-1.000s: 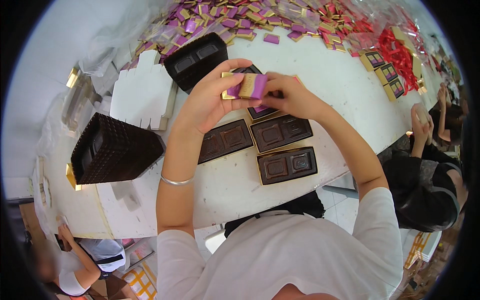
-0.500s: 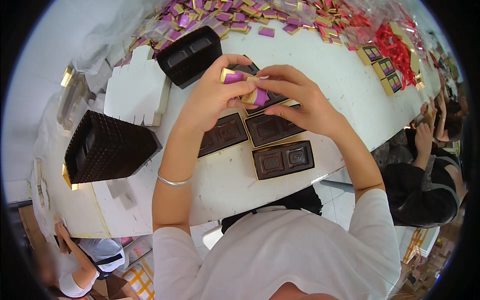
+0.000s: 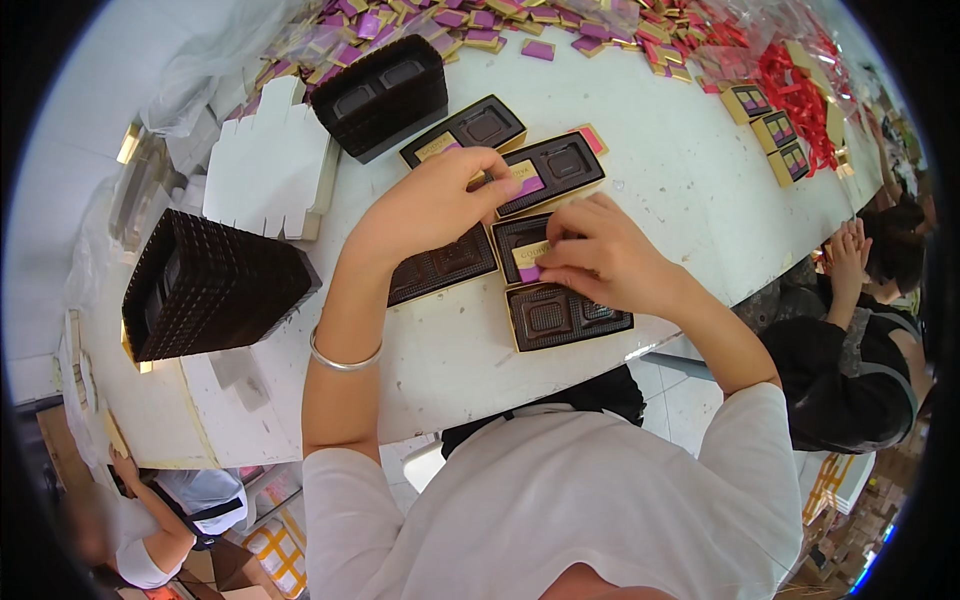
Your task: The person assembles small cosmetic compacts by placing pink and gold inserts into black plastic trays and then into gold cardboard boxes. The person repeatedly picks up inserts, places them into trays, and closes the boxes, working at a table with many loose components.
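Note:
My left hand point(image 3: 425, 203) pinches a purple-and-gold wrapped packet point(image 3: 526, 178) at the left compartment of a gold box with a dark two-compartment tray point(image 3: 567, 165). My right hand point(image 3: 618, 252) has its fingers closed on a second wrapped packet point(image 3: 530, 256), in the left part of the box just nearer point(image 3: 512, 232). At the far left, another box point(image 3: 487, 122) has one packet in its left compartment, partly behind my left hand. The nearest box point(image 3: 572, 316) shows two bare compartments. One more box point(image 3: 445, 266) lies partly under my left wrist.
Stacked dark trays stand at left point(image 3: 215, 285) and far left point(image 3: 385, 95), beside flat white cartons point(image 3: 265, 175). Loose purple-and-gold packets point(image 3: 480, 38) heap along the far side. Red ribbon point(image 3: 800, 115) and small filled boxes point(image 3: 772, 132) lie at far right. Other people work on both sides.
My hands have separated from over the boxes and come down. The packets they held together in the air are now at two boxes, one under each hand's fingers.

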